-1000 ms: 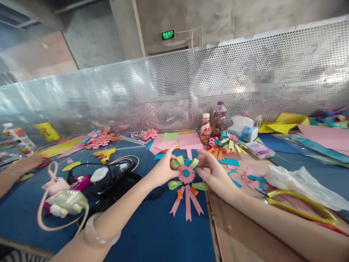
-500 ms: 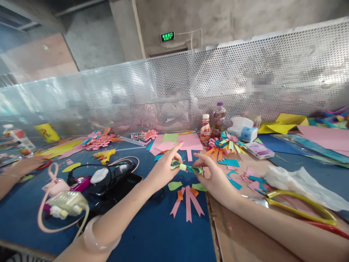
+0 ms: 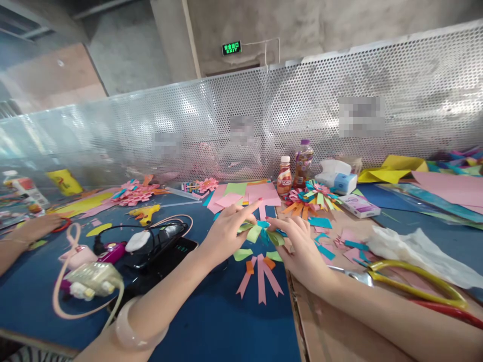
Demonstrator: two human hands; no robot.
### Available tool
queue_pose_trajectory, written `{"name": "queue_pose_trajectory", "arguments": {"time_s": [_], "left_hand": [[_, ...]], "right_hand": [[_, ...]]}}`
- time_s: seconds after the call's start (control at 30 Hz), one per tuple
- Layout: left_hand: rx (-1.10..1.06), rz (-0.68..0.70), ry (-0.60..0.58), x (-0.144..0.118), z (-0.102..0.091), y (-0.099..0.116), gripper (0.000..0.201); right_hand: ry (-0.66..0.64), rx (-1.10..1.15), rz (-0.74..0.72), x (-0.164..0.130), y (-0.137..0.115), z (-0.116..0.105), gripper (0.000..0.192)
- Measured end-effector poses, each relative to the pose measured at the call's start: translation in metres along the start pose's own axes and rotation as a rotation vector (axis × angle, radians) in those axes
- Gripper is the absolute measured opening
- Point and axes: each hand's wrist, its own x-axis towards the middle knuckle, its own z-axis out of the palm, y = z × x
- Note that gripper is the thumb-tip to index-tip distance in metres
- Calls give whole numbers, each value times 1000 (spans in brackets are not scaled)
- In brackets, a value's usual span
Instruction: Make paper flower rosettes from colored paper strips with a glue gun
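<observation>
Two bare hands met over a blue surface (image 3: 211,322) strewn with craft scraps. The left hand (image 3: 224,234) and the right hand (image 3: 302,246) each pinched one side of a small paper flower (image 3: 260,231) of green and blue loops, lifted just above the surface and tilted so its face was hard to make out. The left hand's grip was closed on the flower's green petals, its forefinger stretched out straight; the right hand's grip was closed on the opposite edge, fingers curled. Directly below the flower lay pink ribbon strips (image 3: 260,279) fanned out on the blue, with orange and green bits at their top. A pale bangle (image 3: 132,329) circled the left wrist. To the left sat a tangle of cable with a phone (image 3: 166,256), and a yellow glue gun (image 3: 145,213) farther back. Yellow-handled scissors (image 3: 415,281) lay on cardboard (image 3: 332,327) to the right, near white plastic wrap (image 3: 418,251). Two bottles (image 3: 294,171) and a finished paper rosette (image 3: 313,196) stood by the perforated metal screen (image 3: 302,115). Another person's hand (image 3: 33,226) rested at the far left edge.
</observation>
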Motion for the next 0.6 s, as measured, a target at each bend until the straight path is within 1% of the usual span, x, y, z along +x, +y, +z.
{"name": "queue_pose_trajectory", "arguments": {"time_s": [0.13, 0.27, 0.37, 0.47, 0.6], "left_hand": [[22, 0, 12, 0, 0, 0, 62], [18, 10, 30, 0, 0, 1, 64], [14, -26, 14, 0, -2, 3, 62], [-2, -55, 23, 1, -3, 3, 59], [-51, -26, 24, -2, -2, 7, 58]], "right_hand": [[0, 2, 4, 0, 0, -1, 61], [0, 0, 8, 0, 1, 0, 59], [-5, 13, 29, -1, 2, 1, 55], [-5, 25, 42, 0, 1, 2, 54], [16, 56, 52, 1, 0, 0, 49]]}}
